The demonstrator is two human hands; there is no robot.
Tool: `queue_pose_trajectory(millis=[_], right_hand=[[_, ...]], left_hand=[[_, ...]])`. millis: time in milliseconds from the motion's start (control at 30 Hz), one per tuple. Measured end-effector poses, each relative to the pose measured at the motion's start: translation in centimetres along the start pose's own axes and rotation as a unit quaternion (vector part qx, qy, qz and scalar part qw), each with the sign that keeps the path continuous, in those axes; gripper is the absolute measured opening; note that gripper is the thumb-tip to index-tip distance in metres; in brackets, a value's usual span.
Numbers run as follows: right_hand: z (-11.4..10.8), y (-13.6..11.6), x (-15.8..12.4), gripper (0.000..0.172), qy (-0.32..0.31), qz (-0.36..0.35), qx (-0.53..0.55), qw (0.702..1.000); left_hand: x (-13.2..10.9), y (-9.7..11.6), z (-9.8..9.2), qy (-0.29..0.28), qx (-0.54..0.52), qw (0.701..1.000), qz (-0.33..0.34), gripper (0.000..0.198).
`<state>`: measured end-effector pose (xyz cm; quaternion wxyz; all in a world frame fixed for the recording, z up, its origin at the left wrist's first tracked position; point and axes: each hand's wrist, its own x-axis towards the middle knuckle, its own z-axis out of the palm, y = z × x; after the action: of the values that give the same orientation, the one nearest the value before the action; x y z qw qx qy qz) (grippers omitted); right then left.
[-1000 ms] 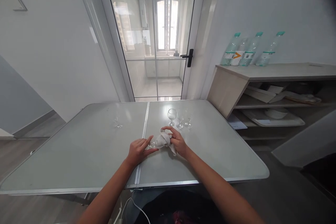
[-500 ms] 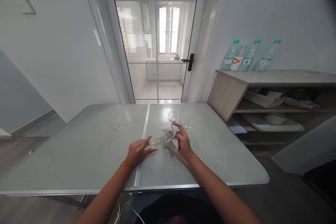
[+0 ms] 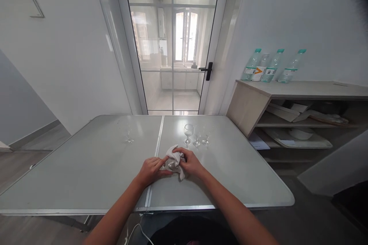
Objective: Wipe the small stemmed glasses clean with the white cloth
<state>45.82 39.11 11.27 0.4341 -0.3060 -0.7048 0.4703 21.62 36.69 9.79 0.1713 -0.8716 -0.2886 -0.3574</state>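
"Status?"
"My left grip (image 3: 151, 168) is holding the glass (image 3: 171, 166), well inside the near edge of the worktop (image 3: 235, 176)."
"Right?"
"My right grip (image 3: 192, 162) is pinching the cloth (image 3: 173, 153) around it; worktop is stretching open rightward."

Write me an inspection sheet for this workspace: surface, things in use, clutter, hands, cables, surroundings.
Surface: pale table, metal seam running front to back.
Things in use: held glass, tilted, with white cloth against it.
Other glasses: three glasses grouped beyond the right hand; a lone glass on the left half.
Clutter: four bottles on the cabinet; bowl and other items on its shelves.
Hands: left hand grips the held glass, right hand the cloth.
Cables: white cable below the near edge.
Surroundings: glazed door behind, black handle.
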Motion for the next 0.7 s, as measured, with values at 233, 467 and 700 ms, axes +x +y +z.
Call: queue_pose_trajectory(millis=[233, 467, 700], right_hand=[[0.6, 1.6, 0.2, 0.022, 0.038, 0.103, 0.055, 0.992], [0.0, 0.9, 0.5, 0.022, 0.156, 0.023, 0.023, 0.987], [-1.2, 0.6, -0.3, 0.034, -0.049, -0.208, -0.127, 0.969]], left_hand=[[0.5, 0.1, 0.1, 0.002, 0.003, 0.999, -0.045, 0.054], [0.9, -0.2, 0.4, 0.006, 0.001, 0.995, -0.097, 0.034], [0.9, 0.0, 0.2, -0.047, -0.033, 0.998, -0.008, 0.006]])
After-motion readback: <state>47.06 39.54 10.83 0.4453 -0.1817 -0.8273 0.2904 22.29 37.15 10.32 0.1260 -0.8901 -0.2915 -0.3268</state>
